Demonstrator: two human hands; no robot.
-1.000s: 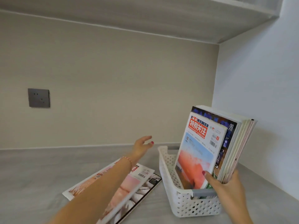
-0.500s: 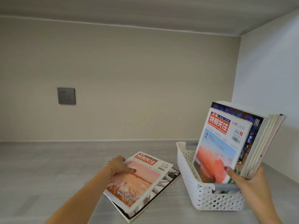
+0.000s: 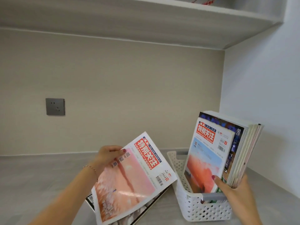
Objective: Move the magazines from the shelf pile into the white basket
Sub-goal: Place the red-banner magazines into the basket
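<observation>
Grey shelf (image 3: 40, 184) in a pale alcove, with our two hands busy at the magazines.

We hold the pink-covered magazine (image 3: 129, 174) in our left hand (image 3: 108, 155), fingers closed on its upper left edge, so that it tilts up off the last magazine of the pile (image 3: 151, 203), which lies flat on the shelf beneath it. Just to the right stands the white basket (image 3: 209, 208), perforated, with a grey handle on its near end. Our right hand (image 3: 233, 190) clasps the bundle of magazines (image 3: 215, 153) standing upright in the basket, thumb on the front cover with its red title block, fingers behind, leaning the bundle rightward. A grey wall socket (image 3: 55, 106) sits on the back wall at left.
</observation>
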